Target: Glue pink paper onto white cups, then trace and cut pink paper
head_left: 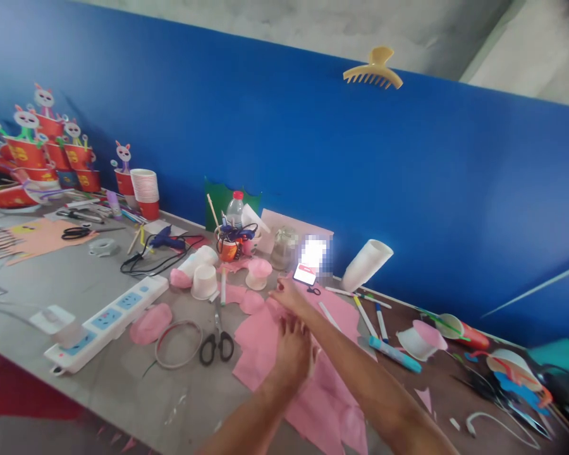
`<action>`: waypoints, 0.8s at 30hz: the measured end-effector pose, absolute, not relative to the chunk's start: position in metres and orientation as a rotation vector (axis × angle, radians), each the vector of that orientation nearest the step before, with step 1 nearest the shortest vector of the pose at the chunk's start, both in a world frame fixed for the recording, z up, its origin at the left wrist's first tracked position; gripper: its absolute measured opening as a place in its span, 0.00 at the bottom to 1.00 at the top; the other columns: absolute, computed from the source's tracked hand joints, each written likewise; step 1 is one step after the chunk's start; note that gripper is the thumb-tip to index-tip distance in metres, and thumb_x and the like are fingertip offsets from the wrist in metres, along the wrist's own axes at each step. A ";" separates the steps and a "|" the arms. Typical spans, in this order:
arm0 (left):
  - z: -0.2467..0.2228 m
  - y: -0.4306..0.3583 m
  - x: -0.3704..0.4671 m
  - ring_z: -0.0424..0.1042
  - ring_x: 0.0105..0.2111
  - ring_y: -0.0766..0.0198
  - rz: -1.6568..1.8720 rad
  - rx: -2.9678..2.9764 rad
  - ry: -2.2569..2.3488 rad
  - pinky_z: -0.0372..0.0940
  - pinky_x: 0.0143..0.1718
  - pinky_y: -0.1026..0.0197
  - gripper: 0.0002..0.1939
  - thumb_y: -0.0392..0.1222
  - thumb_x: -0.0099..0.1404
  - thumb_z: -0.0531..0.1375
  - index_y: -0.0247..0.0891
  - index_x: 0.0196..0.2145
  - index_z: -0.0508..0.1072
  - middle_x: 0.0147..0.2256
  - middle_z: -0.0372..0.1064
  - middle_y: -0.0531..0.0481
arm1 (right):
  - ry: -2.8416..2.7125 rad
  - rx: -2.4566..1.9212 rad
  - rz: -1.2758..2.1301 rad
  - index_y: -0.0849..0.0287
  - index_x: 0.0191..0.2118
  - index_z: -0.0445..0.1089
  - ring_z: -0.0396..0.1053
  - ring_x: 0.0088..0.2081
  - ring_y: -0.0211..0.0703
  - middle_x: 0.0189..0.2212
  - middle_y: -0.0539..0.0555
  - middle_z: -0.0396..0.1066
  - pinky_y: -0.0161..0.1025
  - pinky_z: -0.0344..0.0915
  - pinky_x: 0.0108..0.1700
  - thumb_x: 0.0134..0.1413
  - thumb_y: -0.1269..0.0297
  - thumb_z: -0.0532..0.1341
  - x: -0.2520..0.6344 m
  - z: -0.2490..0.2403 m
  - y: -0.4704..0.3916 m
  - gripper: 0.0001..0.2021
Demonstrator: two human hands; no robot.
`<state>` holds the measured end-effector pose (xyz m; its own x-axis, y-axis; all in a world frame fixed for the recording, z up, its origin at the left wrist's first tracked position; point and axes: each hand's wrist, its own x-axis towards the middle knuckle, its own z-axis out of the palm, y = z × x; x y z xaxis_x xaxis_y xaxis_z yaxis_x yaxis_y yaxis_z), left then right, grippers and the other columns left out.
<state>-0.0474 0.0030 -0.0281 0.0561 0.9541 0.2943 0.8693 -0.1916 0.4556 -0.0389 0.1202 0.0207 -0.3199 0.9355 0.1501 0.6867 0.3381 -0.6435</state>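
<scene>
Both hands rest on one sheet of pink paper (265, 354) spread flat on the grey table (123, 392). The left hand (294, 351) lies palm down on the middle of the sheet, fingers pressed together and pointing away from the camera. The right hand (289, 296) reaches further, to the far edge of the sheet, fingers extended and close together; whether its fingertips pinch the paper or only press it cannot be told at this blur.

Items near the hands, counted:
- One pair of black-handled scissors (217, 338), lying just left of the sheet, blades pointing away.
- One wire ring (178, 344), left of the scissors.
- One white power strip (107, 322), further left.
- Two white paper cups (203, 281) inverted beside each other, beyond the scissors.
- Three loose pink cut-outs: one (150, 323) beside the power strip, one (252, 302) near the sheet's far corner, one (180, 278) by the cups.
- One blue hot-glue gun (167, 240) with a black cord.
- One plastic bottle (236, 210) with a red cap.
- One stack of white cups (367, 264) leaning against the blue wall (408, 177).
- About four marker pens (394, 354) right of the sheet.
- One hair claw (373, 71) on top of the wall
</scene>
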 end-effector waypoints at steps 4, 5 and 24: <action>-0.027 0.003 -0.050 0.63 0.60 0.36 0.829 2.187 1.886 0.57 0.60 0.36 0.24 0.37 0.61 0.58 0.36 0.55 0.73 0.57 0.67 0.31 | -2.114 -1.372 0.565 0.58 0.41 0.74 0.72 0.47 0.54 0.42 0.61 0.74 0.51 0.67 0.53 0.53 0.65 0.59 0.045 0.012 0.067 0.10; -0.028 0.003 -0.051 0.63 0.60 0.36 0.841 2.199 1.871 0.58 0.60 0.37 0.22 0.36 0.61 0.57 0.37 0.53 0.74 0.57 0.67 0.32 | -2.106 -1.376 0.542 0.58 0.44 0.74 0.70 0.51 0.56 0.45 0.62 0.74 0.53 0.64 0.57 0.55 0.65 0.58 0.066 0.006 0.051 0.12; -0.021 0.022 -0.077 0.63 0.57 0.45 0.539 2.385 2.086 0.55 0.59 0.42 0.17 0.42 0.67 0.52 0.39 0.50 0.73 0.56 0.68 0.40 | -2.549 -1.352 0.486 0.60 0.64 0.63 0.49 0.68 0.62 0.67 0.65 0.54 0.59 0.47 0.68 0.59 0.49 0.60 0.168 -0.004 -0.038 0.31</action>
